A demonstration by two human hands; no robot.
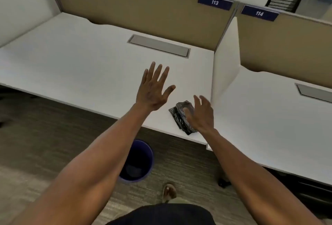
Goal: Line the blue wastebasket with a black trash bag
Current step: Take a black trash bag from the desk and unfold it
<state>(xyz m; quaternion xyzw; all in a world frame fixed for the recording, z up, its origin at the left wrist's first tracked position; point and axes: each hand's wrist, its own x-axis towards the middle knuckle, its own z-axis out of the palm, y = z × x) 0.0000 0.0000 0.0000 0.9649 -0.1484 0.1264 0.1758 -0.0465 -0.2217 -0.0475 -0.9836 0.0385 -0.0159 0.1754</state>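
Blue wastebasket [142, 161] on the floor holds something dark and unclear, while at one o'clock the right hand [202, 115] cups a folded black trash bag [180, 115] on the worktop [80, 63]; left hand [152, 90] splayed empty.

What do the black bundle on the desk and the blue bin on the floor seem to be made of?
The black bundle: thin plastic film, judging by its glossy, crinkled folds. The blue bin: likely moulded plastic, with smooth, uniformly coloured walls and a slight sheen, though the blur leaves this uncertain.

folded black trash bag [180, 115] on desk edge, blue wastebasket [142, 163] unlined
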